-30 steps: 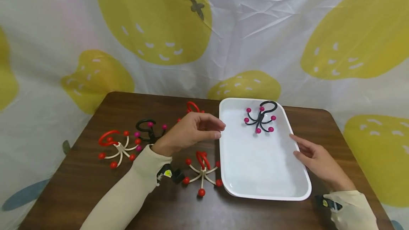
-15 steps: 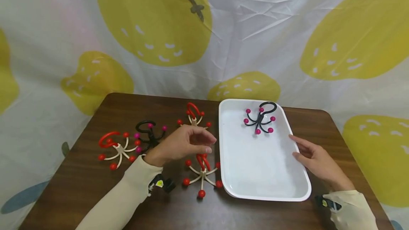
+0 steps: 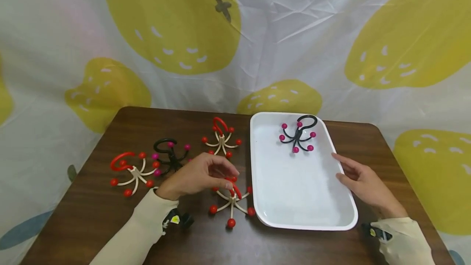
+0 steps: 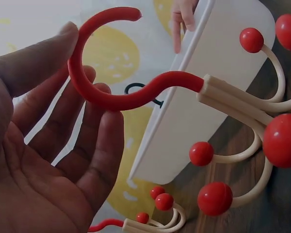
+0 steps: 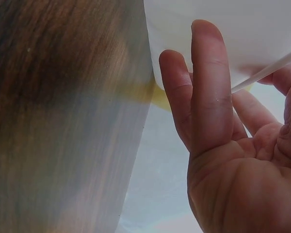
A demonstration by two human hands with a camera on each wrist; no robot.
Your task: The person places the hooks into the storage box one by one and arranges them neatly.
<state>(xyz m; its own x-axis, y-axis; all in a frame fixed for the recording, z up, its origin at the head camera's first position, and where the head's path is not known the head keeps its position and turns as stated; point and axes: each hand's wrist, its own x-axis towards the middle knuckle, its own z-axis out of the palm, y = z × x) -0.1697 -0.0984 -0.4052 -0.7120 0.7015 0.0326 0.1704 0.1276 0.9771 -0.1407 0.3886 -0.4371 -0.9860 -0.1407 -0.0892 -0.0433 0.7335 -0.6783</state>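
Note:
My left hand (image 3: pixel 200 175) is around the red hook of a cream hanger with curved, ball-tipped arms (image 3: pixel 232 203), near the left side of a white tray (image 3: pixel 305 227). In the left wrist view, the thumb tip lies right at the red hook (image 4: pixel 106 101), with loosely bent fingers behind it. At the tray's right rim, my right hand (image 3: pixel 364 183) touches the edge with its thumb and a finger. The right wrist view shows straight fingers (image 5: pixel 211 87) against the tray's outer wall. A black hanger with pink balls (image 3: pixel 299 135) lies at the tray's far end.
Behind my left hand stands another red-and-cream hanger (image 3: pixel 221 139). Farther left are a black hanger with pink balls (image 3: pixel 173 159) and a third red-hooked one (image 3: pixel 135 171). The brown wooden table (image 3: pixel 287 248) backs onto a cloth printed with yellow fruit (image 3: pixel 176 19).
My left hand has moved from the tray's left rim, left and toward me, down to the nearest red hook. The right hand stays at the tray's rim.

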